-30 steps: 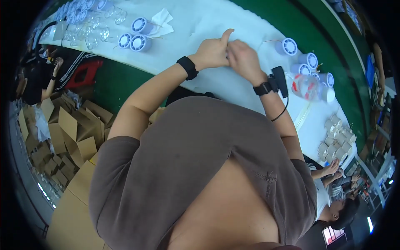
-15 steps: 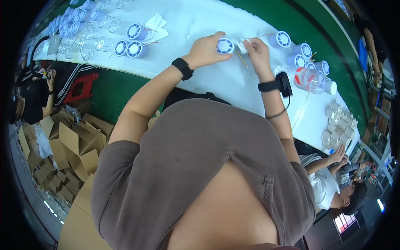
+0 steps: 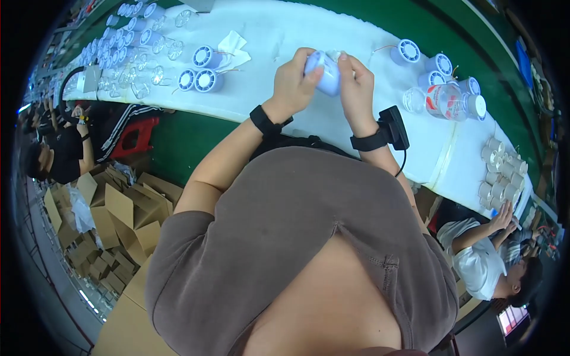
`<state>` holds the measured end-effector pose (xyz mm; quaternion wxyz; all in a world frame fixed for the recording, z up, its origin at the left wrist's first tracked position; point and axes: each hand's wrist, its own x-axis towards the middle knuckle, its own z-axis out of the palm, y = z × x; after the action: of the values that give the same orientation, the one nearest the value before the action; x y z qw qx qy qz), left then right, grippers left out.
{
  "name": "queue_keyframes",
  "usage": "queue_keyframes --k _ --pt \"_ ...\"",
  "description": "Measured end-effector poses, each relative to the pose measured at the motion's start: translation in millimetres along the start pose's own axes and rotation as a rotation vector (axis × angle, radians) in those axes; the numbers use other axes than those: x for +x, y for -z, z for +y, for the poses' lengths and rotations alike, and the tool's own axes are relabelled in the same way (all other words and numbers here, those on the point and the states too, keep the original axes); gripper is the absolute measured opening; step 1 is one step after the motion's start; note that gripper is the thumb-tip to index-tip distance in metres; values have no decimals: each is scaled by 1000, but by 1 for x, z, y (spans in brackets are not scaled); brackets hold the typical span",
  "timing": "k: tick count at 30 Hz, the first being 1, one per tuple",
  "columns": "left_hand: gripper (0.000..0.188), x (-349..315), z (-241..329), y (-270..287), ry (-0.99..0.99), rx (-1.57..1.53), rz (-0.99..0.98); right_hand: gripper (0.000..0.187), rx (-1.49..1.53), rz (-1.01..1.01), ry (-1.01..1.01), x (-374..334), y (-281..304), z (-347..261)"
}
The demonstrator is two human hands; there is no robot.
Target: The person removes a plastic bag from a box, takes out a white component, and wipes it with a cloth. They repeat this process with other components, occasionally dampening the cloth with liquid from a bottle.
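My left hand (image 3: 293, 84) is closed round a pale blue cup-shaped plastic housing (image 3: 328, 82), which lies tilted above the white table. My right hand (image 3: 357, 89) pinches a crumpled white wipe (image 3: 336, 54) against the upper end of the same housing. Its slotted end is turned away and mostly hidden by my fingers. Similar housings with round slotted ends and thin wires lie to the left, one of them a housing (image 3: 208, 80) beside a white tissue (image 3: 234, 47). More stand to the right, among them a housing (image 3: 407, 52).
A clear bottle (image 3: 445, 102) lies on its side at the right, before several white cups (image 3: 503, 177). Clear glass-like pieces (image 3: 141, 77) and more housings crowd the far left. Cardboard boxes (image 3: 130, 216) fill the lower left. Other people sit along both sides.
My hands have come together. The housing has tipped so its side shows instead of its slotted end, and the wipe now touches it. The whole view has shifted slightly.
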<state>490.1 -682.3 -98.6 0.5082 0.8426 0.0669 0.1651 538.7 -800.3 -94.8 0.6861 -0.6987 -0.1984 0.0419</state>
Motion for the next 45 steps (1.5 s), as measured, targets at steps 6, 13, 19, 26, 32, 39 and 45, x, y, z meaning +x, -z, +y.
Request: queue_keyframes --k 6,13,19,26,32,39,45 --pt "44 -4 2 7 -218 36 -57 28 643 -130 -846 -3 7 2" --pt "45 22 -6 2 213 -523 78 26 791 -396 -654 -3 39 -10" --pt "48 16 0 2 689 -1138 -263 15 -33 58 -109 7 52 -33" --pt "50 9 23 -11 787 -1009 -351 8 -558 28 633 21 27 -27" --pt "50 13 12 -5 764 -1038 -345 11 -362 -55 346 23 28 -19" --pt "48 -9 5 1 799 -646 -306 15 -547 -402 377 16 44 -17" --pt "41 -13 15 -13 24 -82 92 17 545 -169 -637 -20 25 3"
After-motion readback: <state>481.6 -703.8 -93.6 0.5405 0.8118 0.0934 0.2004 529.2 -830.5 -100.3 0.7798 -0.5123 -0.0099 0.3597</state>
